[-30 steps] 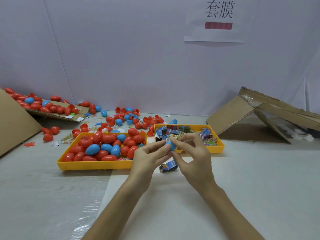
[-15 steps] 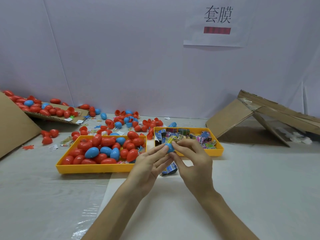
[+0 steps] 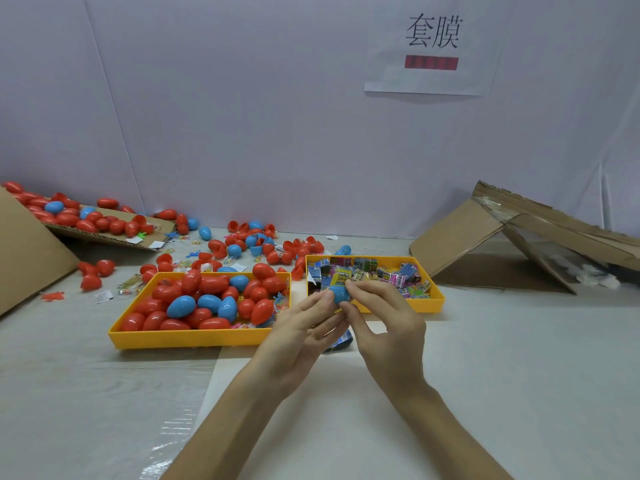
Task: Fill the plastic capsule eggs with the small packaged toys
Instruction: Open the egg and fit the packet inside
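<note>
Change: the left hand (image 3: 304, 329) and right hand (image 3: 386, 325) stay joined on the blue egg (image 3: 338, 294), barely shifted since half a second ago.
Cardboard: a folded sheet (image 3: 485, 244) lies at the table's far right corner.
Trays: the egg tray (image 3: 194, 340), left of centre, is heaped with red and blue eggs. The toy tray (image 3: 438, 299) just right of it holds small printed packets.
In the way: both hands cover the toy tray's near left corner and part of a loose packet (image 3: 341, 342) on the table beneath them.
Fingers (image 3: 367, 289): the thumbs and fingertips of both hands pinch the egg from either side.
Blue egg: glossy, held above the table's middle and mostly hidden. Whether its halves are joined cannot be told.
</note>
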`<state>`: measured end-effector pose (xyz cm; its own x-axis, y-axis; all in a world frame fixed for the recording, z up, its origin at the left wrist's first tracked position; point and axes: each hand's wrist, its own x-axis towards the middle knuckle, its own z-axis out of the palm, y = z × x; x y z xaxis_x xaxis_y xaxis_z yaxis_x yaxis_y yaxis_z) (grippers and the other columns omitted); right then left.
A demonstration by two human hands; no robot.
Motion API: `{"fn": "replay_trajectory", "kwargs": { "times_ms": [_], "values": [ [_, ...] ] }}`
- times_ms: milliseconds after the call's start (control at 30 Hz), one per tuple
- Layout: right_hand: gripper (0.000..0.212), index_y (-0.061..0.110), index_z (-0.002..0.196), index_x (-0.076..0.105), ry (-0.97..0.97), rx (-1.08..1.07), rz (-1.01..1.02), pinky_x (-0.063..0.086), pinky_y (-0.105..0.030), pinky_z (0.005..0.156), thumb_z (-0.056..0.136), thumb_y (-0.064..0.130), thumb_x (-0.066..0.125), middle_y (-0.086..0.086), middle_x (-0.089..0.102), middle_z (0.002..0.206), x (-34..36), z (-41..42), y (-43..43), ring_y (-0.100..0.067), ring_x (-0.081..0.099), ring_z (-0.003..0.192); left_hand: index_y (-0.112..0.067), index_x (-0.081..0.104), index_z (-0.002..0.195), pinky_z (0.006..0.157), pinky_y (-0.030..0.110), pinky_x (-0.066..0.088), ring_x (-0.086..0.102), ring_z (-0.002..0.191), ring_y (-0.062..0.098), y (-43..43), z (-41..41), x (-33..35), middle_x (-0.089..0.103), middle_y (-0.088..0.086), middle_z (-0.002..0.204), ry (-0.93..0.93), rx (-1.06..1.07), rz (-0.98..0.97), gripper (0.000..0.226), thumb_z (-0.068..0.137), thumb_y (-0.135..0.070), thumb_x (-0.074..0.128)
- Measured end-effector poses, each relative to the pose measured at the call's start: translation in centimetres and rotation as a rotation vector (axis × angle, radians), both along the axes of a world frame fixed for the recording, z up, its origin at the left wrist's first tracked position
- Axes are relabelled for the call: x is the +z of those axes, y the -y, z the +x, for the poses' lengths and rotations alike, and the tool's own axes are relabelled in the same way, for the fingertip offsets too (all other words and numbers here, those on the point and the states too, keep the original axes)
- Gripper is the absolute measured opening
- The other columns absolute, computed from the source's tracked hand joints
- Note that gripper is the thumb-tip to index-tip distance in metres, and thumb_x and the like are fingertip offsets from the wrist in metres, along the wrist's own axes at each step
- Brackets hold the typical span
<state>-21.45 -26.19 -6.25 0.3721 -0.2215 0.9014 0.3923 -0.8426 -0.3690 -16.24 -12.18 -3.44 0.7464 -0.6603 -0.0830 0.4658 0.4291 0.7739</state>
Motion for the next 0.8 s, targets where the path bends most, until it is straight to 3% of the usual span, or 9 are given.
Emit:
{"fn": "replay_trajectory", "kwargs": {
  "times_ms": [267, 467, 667, 800],
  "values": [
    [0.023, 0.002, 0.109, 0.076, 0.004, 0.021, -0.013, 0.047, -0.01, 0.092, 0.09, 0.011, 0.068, -0.004, 0.068, 0.105, -0.06, 0.14, 0.07, -0.007, 0.063, 0.102, -0.01, 0.068, 0.126, 0.089, 0.03, 0.059, 0.069, 0.115, 0.023, 0.07, 0.05, -0.16, 0.071, 0.012, 0.125, 0.081, -0.028, 0.067, 0.033, 0.097, -0.025, 0.062],
    [0.035, 0.004, 0.122, 0.07, -0.018, 0.004, 0.015, 0.046, -0.012, 0.097, 0.088, 0.013, 0.072, -0.001, 0.07, 0.111, 0.26, -0.1, -0.31, -0.005, 0.062, 0.108, -0.013, 0.072, 0.123, 0.094, 0.034, 0.052, 0.068, 0.117, 0.022, 0.11, 0.07, -0.26, 0.07, 0.01, 0.127, 0.059, -0.056, 0.048, 0.037, 0.091, -0.031, 0.066],
    [0.033, 0.007, 0.115, 0.074, -0.022, -0.011, 0.024, 0.049, -0.019, 0.098, 0.088, 0.025, 0.069, 0.006, 0.07, 0.114, 0.42, -0.26, -0.36, -0.01, 0.065, 0.109, -0.016, 0.076, 0.116, 0.099, 0.038, 0.05, 0.067, 0.119, 0.024, 0.1, 0.06, -0.39, 0.069, 0.012, 0.127, 0.1, -0.076, 0.041, 0.031, 0.092, -0.033, 0.065],
    [0.03, 0.005, 0.11, 0.076, 0.003, -0.005, 0.03, 0.051, -0.019, 0.096, 0.089, 0.023, 0.068, 0.0, 0.073, 0.11, 0.17, -0.08, -0.09, -0.013, 0.067, 0.105, -0.022, 0.075, 0.119, 0.102, 0.038, 0.046, 0.064, 0.123, 0.022, 0.08, -0.01, -0.11, 0.069, 0.009, 0.129, 0.123, -0.093, 0.058, 0.033, 0.095, -0.039, 0.06]
  ]
}}
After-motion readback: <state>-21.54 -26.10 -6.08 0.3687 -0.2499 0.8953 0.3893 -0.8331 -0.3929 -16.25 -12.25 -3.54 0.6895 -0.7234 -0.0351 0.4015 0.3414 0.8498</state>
